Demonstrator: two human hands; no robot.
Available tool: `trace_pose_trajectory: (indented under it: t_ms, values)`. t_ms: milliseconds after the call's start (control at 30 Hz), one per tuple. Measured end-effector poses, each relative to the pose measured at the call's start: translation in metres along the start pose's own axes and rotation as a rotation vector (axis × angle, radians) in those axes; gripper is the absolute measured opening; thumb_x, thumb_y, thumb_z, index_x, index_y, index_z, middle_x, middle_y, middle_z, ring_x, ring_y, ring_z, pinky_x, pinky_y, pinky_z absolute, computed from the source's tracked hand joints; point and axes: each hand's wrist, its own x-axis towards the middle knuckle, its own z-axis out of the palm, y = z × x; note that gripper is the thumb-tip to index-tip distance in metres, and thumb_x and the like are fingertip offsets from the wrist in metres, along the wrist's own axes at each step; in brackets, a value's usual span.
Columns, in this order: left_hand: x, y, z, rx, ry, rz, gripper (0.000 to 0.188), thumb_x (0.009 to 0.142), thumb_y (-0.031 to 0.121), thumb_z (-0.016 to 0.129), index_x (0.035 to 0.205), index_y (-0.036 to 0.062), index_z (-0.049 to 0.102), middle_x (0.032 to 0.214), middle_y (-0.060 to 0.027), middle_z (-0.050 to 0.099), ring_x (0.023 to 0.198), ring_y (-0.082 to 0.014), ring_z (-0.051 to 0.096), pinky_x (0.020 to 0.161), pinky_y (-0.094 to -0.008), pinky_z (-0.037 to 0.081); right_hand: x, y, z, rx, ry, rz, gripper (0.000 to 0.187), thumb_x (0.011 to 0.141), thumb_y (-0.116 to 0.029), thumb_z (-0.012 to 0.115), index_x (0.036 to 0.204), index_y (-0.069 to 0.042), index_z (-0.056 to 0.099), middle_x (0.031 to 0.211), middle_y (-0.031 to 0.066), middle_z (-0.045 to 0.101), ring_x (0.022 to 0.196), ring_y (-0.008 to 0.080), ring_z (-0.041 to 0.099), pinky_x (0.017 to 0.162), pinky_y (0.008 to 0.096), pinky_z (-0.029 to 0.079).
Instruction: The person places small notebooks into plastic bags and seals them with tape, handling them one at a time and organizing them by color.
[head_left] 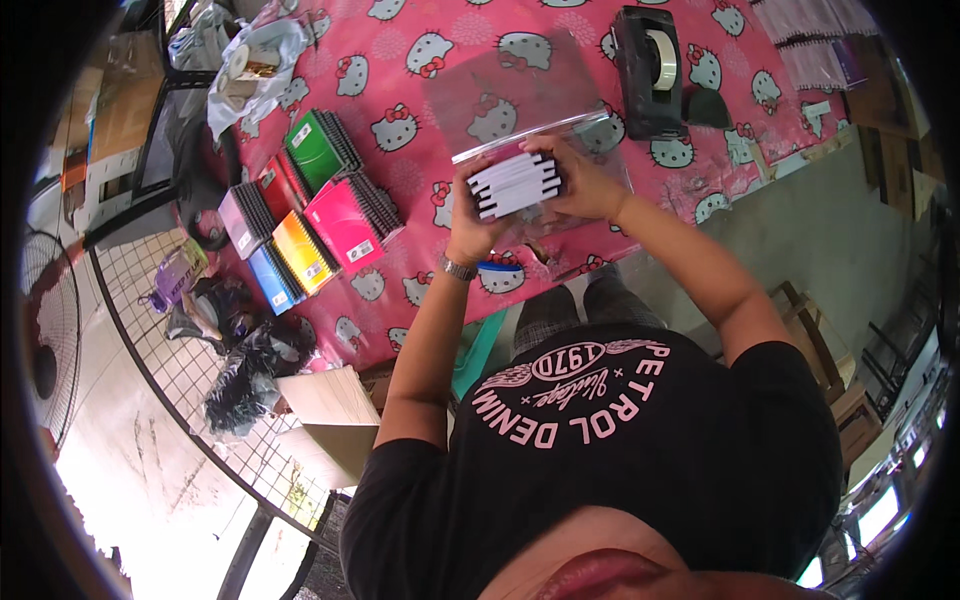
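Observation:
Between my two hands is a stack of spiral notebooks (515, 187), seen edge-on with white page edges and dark bindings at both ends. My left hand (472, 215) is wrapped round the left end of the stack. My right hand (582, 182) grips the right end, its fingers reaching over the far edge. Under and beyond the stack, a clear plastic bag (460, 105) lies flat on the table. To the left sit several piles of spiral notebooks: green (315, 150), red (280, 190), lilac (242, 218), pink (345, 222), yellow (300, 252) and blue (270, 280).
A black tape dispenser (632, 85) stands at the back right of the pink patterned table (385, 95). Near the front edge lies a blue object (500, 267). A white plastic bag (270, 65) holding rolls is at the far left, and a cardboard box (335, 400) below left.

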Motion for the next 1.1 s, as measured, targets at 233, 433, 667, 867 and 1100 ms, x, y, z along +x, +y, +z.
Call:
trace_pose_trajectory:
  t_ms: [233, 433, 667, 867, 1100]
  values:
    - [0.001, -0.017, 0.010, 0.199, 0.056, 0.133, 0.082, 0.051, -0.001, 0.074, 0.122, 0.0061, 0.034, 0.123, -0.0130, 0.042, 0.117, -0.0248, 0.042, 0.101, -0.0362, 0.034, 0.002, 0.005, 0.012, 0.076, 0.057, -0.109, 0.077, 0.058, -0.009, 0.078, 0.124, -0.008, 0.038, 0.117, 0.0117, 0.047, 0.110, 0.0268, 0.049, 0.095, 0.0355, 0.040]
    - [0.008, -0.025, 0.012, 0.212, 0.055, 0.145, 0.081, 0.050, 0.007, 0.082, 0.117, 0.0059, 0.035, 0.116, -0.0121, 0.044, 0.113, -0.0247, 0.044, 0.100, -0.0353, 0.034, 0.007, 0.028, 0.019, 0.124, 0.031, -0.093, 0.081, 0.056, -0.012, 0.081, 0.123, -0.008, 0.036, 0.118, 0.0121, 0.045, 0.114, 0.0271, 0.046, 0.097, 0.0362, 0.038]
    - [0.015, -0.034, 0.003, 0.236, -0.045, 0.138, 0.080, 0.052, 0.013, 0.085, 0.115, 0.0055, 0.036, 0.112, -0.0117, 0.047, 0.107, -0.0239, 0.048, 0.095, -0.0351, 0.039, 0.009, 0.020, 0.005, -0.103, -0.019, -0.081, 0.086, 0.055, -0.020, 0.083, 0.125, -0.008, 0.035, 0.125, 0.0132, 0.043, 0.122, 0.0312, 0.042, 0.103, 0.0411, 0.034]
    - [0.017, -0.068, -0.028, 0.608, -0.220, 0.225, 0.083, 0.053, 0.014, 0.084, 0.122, 0.0034, 0.038, 0.116, -0.0133, 0.049, 0.107, -0.0242, 0.052, 0.091, -0.0342, 0.043, 0.021, -0.083, -0.007, -0.741, -0.090, -0.200, 0.080, 0.063, -0.032, 0.077, 0.127, -0.004, 0.039, 0.126, 0.0131, 0.045, 0.121, 0.0291, 0.044, 0.106, 0.0429, 0.030]
    - [0.051, -0.010, -0.044, 0.463, -0.373, -0.083, 0.083, 0.052, 0.013, 0.085, 0.123, 0.0032, 0.042, 0.112, -0.0095, 0.057, 0.103, -0.0198, 0.055, 0.088, -0.0317, 0.045, 0.032, -0.072, -0.024, -0.464, -0.008, 0.256, 0.064, 0.063, -0.029, 0.079, 0.115, -0.002, 0.052, 0.115, 0.0107, 0.056, 0.107, 0.0216, 0.054, 0.098, 0.0373, 0.036]
